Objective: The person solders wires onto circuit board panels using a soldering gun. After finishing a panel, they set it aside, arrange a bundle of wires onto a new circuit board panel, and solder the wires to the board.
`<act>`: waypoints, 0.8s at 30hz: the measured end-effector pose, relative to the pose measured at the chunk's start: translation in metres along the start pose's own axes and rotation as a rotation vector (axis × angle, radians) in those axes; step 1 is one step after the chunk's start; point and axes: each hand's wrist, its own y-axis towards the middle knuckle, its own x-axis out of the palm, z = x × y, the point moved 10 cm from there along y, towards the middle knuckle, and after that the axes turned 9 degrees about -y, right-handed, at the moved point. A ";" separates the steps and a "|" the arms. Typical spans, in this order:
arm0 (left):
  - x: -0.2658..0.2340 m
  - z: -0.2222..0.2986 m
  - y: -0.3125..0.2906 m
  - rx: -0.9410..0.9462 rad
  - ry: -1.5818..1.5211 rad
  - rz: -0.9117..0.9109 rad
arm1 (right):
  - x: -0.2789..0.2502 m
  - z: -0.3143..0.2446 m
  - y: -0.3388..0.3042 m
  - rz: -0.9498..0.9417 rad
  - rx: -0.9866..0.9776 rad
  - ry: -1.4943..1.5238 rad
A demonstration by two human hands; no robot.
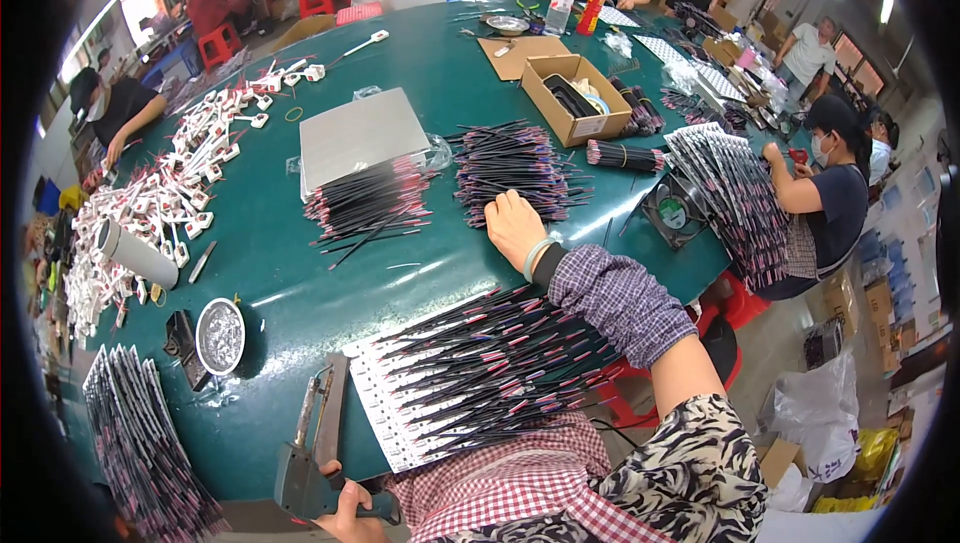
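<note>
My left hand point(350, 518), at the lower edge, is wrapped round the grip of a dark green soldering gun point(297, 480) whose metal front end points up and away from me. My right hand point(517, 230) reaches across the table to the near edge of a pile of short black wires point(515, 165). Its fingers are curled closed on wires there, and the fingertips are partly hidden. Directly before me lies a white circuit board panel point(378, 395). Rows of black wires point(500, 358) with reddish ends lie across it, overhanging its right side.
Left of me stand a round metal dish point(220, 336) and a white cylinder point(137, 254) by heaped white wired parts point(190, 178). A grey plate point(365, 135) sits beyond, with a cardboard box point(575, 93) further right. A co-worker point(825, 178) sits at right beside a wired panel point(725, 203).
</note>
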 end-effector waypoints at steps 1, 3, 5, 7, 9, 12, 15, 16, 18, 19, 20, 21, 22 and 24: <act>0.009 0.018 0.000 0.139 0.173 -0.027 | -0.001 0.002 0.000 0.014 0.011 0.013; 0.019 0.035 -0.007 0.281 0.350 -0.053 | 0.006 0.000 -0.002 0.032 0.008 0.030; 0.014 0.029 -0.011 0.171 0.269 -0.014 | 0.007 -0.002 -0.004 0.049 0.003 0.049; 0.006 0.021 -0.016 0.116 0.179 0.030 | 0.006 -0.001 -0.001 0.081 0.011 0.053; -0.003 0.016 -0.021 0.065 0.091 0.079 | 0.005 -0.002 0.002 0.111 0.007 0.072; 0.011 0.030 -0.023 0.167 0.219 -0.037 | 0.011 0.006 -0.008 0.161 0.019 0.100; 0.012 0.035 -0.024 0.049 0.053 0.071 | 0.006 0.014 -0.011 0.260 0.020 0.220; 0.011 0.034 -0.025 0.022 -0.013 0.114 | 0.004 0.017 -0.010 0.262 0.020 0.221; 0.007 0.027 -0.026 -0.010 -0.085 0.149 | 0.000 0.029 -0.011 0.241 0.063 0.251; 0.006 0.028 -0.028 0.062 0.055 0.085 | 0.002 0.035 -0.011 0.219 0.063 0.279; 0.011 0.028 -0.029 0.137 0.186 0.018 | 0.002 0.038 -0.009 0.216 0.069 0.261; 0.007 0.026 -0.031 0.166 0.203 0.025 | 0.005 0.035 -0.004 0.172 0.043 0.284; 0.003 0.025 -0.035 0.195 0.219 0.034 | 0.009 0.031 0.001 0.126 0.017 0.307; -0.005 0.017 -0.039 0.226 0.140 0.052 | 0.011 0.029 0.003 0.122 -0.032 0.359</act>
